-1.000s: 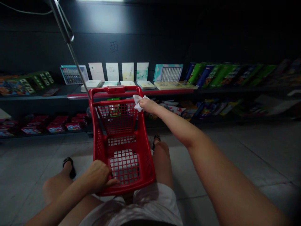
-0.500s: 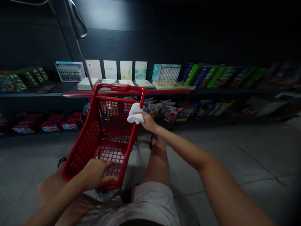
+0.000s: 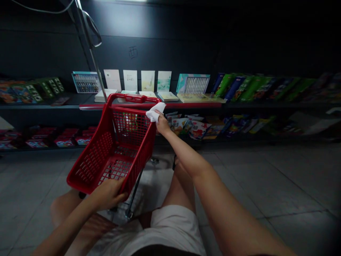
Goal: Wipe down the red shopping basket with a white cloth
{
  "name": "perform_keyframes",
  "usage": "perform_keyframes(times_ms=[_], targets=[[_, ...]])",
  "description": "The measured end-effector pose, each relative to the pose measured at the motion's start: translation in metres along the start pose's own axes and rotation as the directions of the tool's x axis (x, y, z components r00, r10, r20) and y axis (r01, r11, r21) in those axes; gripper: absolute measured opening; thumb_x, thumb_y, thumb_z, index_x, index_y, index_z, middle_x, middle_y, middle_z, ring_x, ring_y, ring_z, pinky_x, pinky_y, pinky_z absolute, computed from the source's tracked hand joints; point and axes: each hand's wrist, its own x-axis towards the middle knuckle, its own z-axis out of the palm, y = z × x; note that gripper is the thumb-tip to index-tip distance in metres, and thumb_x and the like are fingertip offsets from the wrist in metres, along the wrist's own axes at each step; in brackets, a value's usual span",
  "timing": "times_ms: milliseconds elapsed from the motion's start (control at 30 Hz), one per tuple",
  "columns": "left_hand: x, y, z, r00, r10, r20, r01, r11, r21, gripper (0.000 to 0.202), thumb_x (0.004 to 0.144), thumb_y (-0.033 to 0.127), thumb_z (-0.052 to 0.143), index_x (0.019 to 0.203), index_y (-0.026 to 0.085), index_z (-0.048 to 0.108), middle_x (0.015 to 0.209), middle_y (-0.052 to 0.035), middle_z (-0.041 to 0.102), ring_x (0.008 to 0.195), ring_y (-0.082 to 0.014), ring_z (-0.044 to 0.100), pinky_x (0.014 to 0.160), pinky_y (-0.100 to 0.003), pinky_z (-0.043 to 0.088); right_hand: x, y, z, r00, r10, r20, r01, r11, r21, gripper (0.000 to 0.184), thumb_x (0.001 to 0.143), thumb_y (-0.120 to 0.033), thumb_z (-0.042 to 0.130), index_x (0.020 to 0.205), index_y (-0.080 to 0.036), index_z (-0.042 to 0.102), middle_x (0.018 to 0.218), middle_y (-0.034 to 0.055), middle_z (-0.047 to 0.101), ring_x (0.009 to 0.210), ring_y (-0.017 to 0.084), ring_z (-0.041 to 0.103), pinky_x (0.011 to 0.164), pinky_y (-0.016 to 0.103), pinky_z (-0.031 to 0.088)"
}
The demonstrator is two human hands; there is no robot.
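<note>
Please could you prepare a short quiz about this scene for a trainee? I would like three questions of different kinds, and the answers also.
1. What does the right hand hold?
A) a book
B) a white cloth
C) a phone

2. True or false: the left hand is on the near rim of the red shopping basket.

3. Fill in the missing word: the shelves stand ___ the basket.

Key: 1. B; 2. true; 3. behind.
</note>
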Motion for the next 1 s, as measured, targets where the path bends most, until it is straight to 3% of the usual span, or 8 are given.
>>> perform_keyframes(times_ms=[167, 267, 367, 467, 533, 700, 833, 1000], targets=[[-0.001, -0.018, -0.011, 1.000, -0.003, 0.029, 0.005, 0.998, -0.061, 0.024, 0.084, 0.032, 0.047, 0.104, 0.020, 0.052, 0.088, -0.0066, 0.070, 0.082, -0.0226, 0.067, 0.071, -0.028, 0.043, -0.072, -0.040, 0.060, 0.971, -0.238, -0.033, 0.240, 0.961, 0.135, 0.045, 0.078, -0.005, 0.044, 0.121, -0.011, 0.056, 0.126, 0.0135, 0.057, 0.129, 0.020, 0.043, 0.117, 0.043, 0.023], [-0.006, -0.018, -0.017, 0.999, -0.009, 0.044, 0.013, 0.996, -0.086, 0.023, 0.083, 0.031, 0.047, 0.103, 0.020, 0.052, 0.087, -0.0056, 0.069, 0.080, -0.0217, 0.066, 0.071, -0.027, 0.043, -0.097, -0.054, 0.073, 0.933, -0.359, -0.009, 0.353, 0.913, 0.207, 0.037, 0.078, -0.010, 0.051, 0.114, -0.016, 0.059, 0.119, 0.0117, 0.061, 0.120, 0.021, 0.051, 0.113, 0.043, 0.032], [-0.013, -0.015, -0.020, 0.999, -0.017, 0.042, 0.021, 0.995, -0.098, 0.020, 0.084, 0.031, 0.046, 0.097, 0.019, 0.054, 0.084, -0.0054, 0.069, 0.078, -0.0213, 0.066, 0.070, -0.027, 0.043, -0.084, -0.041, 0.063, 0.980, -0.093, -0.177, 0.128, 0.972, 0.199, 0.029, 0.081, -0.018, 0.051, 0.110, -0.015, 0.058, 0.111, 0.0139, 0.063, 0.109, 0.021, 0.057, 0.100, 0.038, 0.045], [-0.018, -0.014, -0.022, 1.000, -0.015, 0.026, 0.018, 0.994, -0.112, 0.016, 0.083, 0.031, 0.046, 0.091, 0.019, 0.054, 0.080, -0.0045, 0.068, 0.074, -0.0199, 0.065, 0.067, -0.026, 0.042, -0.049, -0.016, 0.053, 0.881, 0.285, -0.378, -0.250, 0.958, 0.140, 0.032, 0.085, -0.018, 0.040, 0.112, -0.011, 0.056, 0.110, 0.0194, 0.062, 0.110, 0.025, 0.058, 0.097, 0.041, 0.046], [-0.018, -0.015, -0.022, 1.000, -0.009, 0.012, 0.010, 0.994, -0.112, 0.015, 0.083, 0.031, 0.046, 0.089, 0.019, 0.054, 0.078, -0.0038, 0.067, 0.071, -0.0188, 0.064, 0.065, -0.025, 0.042, -0.028, -0.006, 0.056, 0.850, 0.378, -0.367, -0.359, 0.925, 0.120, 0.034, 0.085, -0.016, 0.037, 0.111, -0.011, 0.057, 0.108, 0.0204, 0.064, 0.109, 0.026, 0.059, 0.094, 0.041, 0.047], [-0.012, -0.022, -0.022, 1.000, -0.005, 0.015, 0.006, 0.998, -0.067, 0.016, 0.083, 0.032, 0.046, 0.088, 0.019, 0.055, 0.076, -0.0042, 0.067, 0.069, -0.0189, 0.064, 0.064, -0.025, 0.041, -0.029, -0.023, 0.088, 0.880, 0.376, -0.291, -0.337, 0.925, 0.176, 0.031, 0.082, -0.015, 0.041, 0.108, -0.010, 0.058, 0.107, 0.0201, 0.065, 0.103, 0.024, 0.063, 0.092, 0.038, 0.049], [-0.004, -0.028, -0.021, 1.000, -0.010, 0.024, 0.011, 0.999, -0.052, 0.022, 0.083, 0.034, 0.047, 0.095, 0.018, 0.056, 0.084, -0.0075, 0.069, 0.077, -0.0216, 0.066, 0.069, -0.027, 0.044, -0.077, -0.057, 0.110, 0.913, 0.334, -0.235, -0.284, 0.933, 0.220, 0.025, 0.082, -0.017, 0.046, 0.104, -0.011, 0.058, 0.101, 0.0169, 0.067, 0.096, 0.022, 0.065, 0.087, 0.034, 0.052], [0.001, -0.031, -0.021, 1.000, -0.012, 0.018, 0.013, 0.999, -0.040, 0.024, 0.083, 0.036, 0.047, 0.095, 0.017, 0.056, 0.081, -0.0067, 0.069, 0.074, -0.0211, 0.066, 0.067, -0.026, 0.043, -0.142, -0.107, 0.126, 0.969, 0.246, 0.020, -0.246, 0.968, 0.056, 0.031, 0.085, -0.015, 0.043, 0.114, -0.011, 0.054, 0.114, 0.0190, 0.062, 0.110, 0.022, 0.059, 0.094, 0.032, 0.049]])
